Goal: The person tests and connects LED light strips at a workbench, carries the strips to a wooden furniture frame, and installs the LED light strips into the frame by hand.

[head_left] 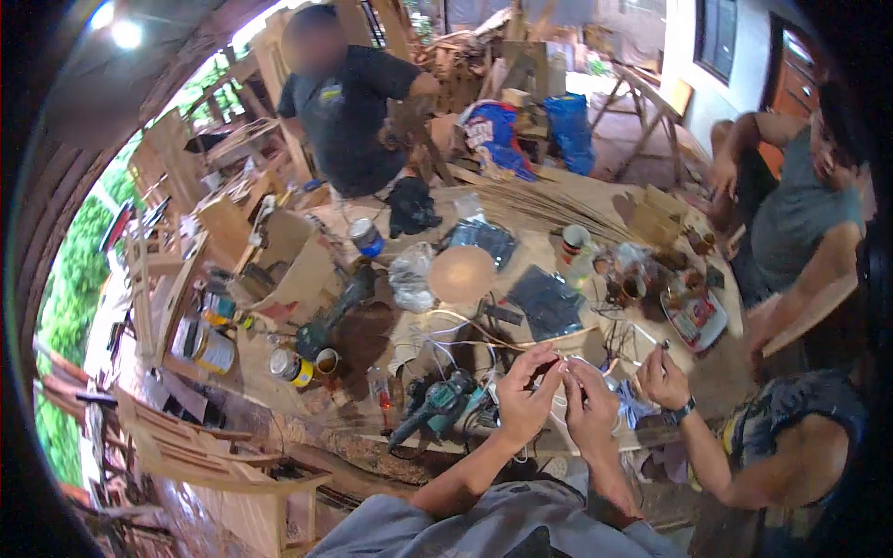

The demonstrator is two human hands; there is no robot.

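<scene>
My left hand [526,398] and my right hand [590,405] meet above the near edge of the table, fingertips pinched together. Something small and pale sits between the fingertips, too small to name. A thin white cord [558,409] shows between the hands; I cannot tell whether they hold it. Left of my left hand, a green power tool [445,402] lies on the table. Just beyond my hands is a flat black plastic packet [547,302]. To the right, another person's hand [662,381] with a wristwatch holds a small dark-tipped item.
A round wooden disc [462,275], a clear plastic bag [410,277] and a blue-labelled can [366,238] stand mid-table. A white tray [696,321] lies right. A yellow-labelled jar [290,367] is left. One person stands across the table; others sit at the right. A wooden chair [214,446] is lower left.
</scene>
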